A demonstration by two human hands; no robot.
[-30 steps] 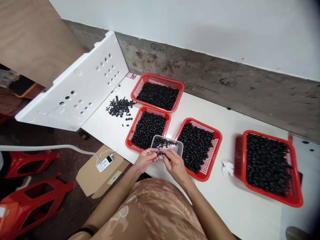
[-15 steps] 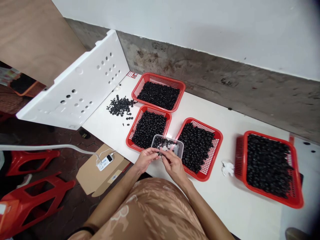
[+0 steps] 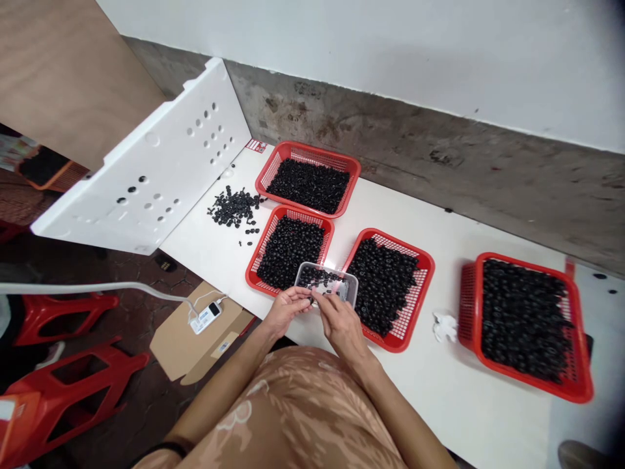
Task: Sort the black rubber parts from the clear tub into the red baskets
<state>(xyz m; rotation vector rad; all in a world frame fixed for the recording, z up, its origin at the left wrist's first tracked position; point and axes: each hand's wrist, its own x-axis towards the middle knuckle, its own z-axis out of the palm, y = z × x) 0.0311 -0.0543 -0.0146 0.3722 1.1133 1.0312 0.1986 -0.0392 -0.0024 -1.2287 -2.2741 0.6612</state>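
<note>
My left hand [image 3: 288, 309] is closed in a pinch on a small black part [image 3: 311, 300] at the near edge of a clear plastic tub [image 3: 352, 294]. My right hand [image 3: 340, 320] meets it there, thumb and fingers pressed together; whatever lies between those fingertips is too small to make out. Small black pieces lie in the tub, just beyond both hands. Behind the tub stands a red basket [image 3: 250, 276] filled with black ring-like parts. Another red basket [image 3: 406, 333], to the right of my right hand, holds similar black parts.
At the back is a red basket [image 3: 356, 170] of smaller black pieces. A loose pile of black pieces [image 3: 233, 207] lies left, near a white perforated panel [image 3: 180, 156]. A taller full red basket [image 3: 469, 312] and crumpled white tissue [image 3: 444, 327] are right. A cardboard box [image 3: 170, 345] sits below left.
My right hand's fingers have shifted slightly and turned at the fingertips, now more bunched together. My left hand stays nearly in place. The baskets and tub have not moved.
</note>
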